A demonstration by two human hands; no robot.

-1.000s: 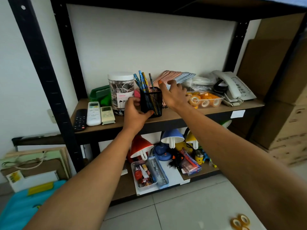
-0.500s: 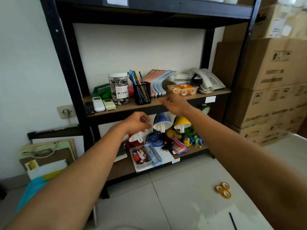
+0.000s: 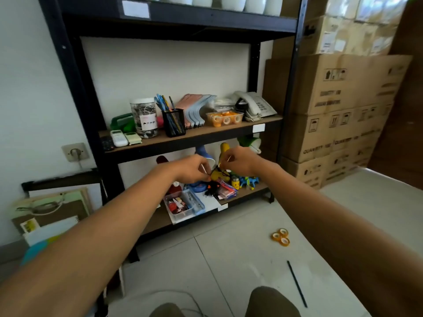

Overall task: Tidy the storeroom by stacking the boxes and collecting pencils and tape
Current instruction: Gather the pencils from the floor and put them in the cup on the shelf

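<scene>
A black mesh pencil cup (image 3: 174, 124) full of pencils stands on the middle shelf, next to a clear tub of tape rolls (image 3: 225, 118). Three yellow tape rolls (image 3: 281, 237) lie together on the floor tiles at the right. A black pencil (image 3: 297, 283) lies on the floor nearer to me. Brown cardboard boxes (image 3: 338, 115) are stacked against the right wall. My left hand (image 3: 194, 168) and my right hand (image 3: 238, 161) hover close together in front of the lower shelf, fingers loosely curled, holding nothing.
The black metal rack (image 3: 75, 92) carries a jar (image 3: 144, 117), remotes (image 3: 119, 138), notebooks (image 3: 194, 110) and a white phone (image 3: 256, 104). Small lamps and a clear box (image 3: 183, 204) crowd the bottom shelf. Pads and a bag (image 3: 48, 211) lean at the left wall. My knees show at the bottom edge.
My left hand let go of the pencil cup, which now stands on the shelf. Both hands drew back and down, and the view pulled away from the rack.
</scene>
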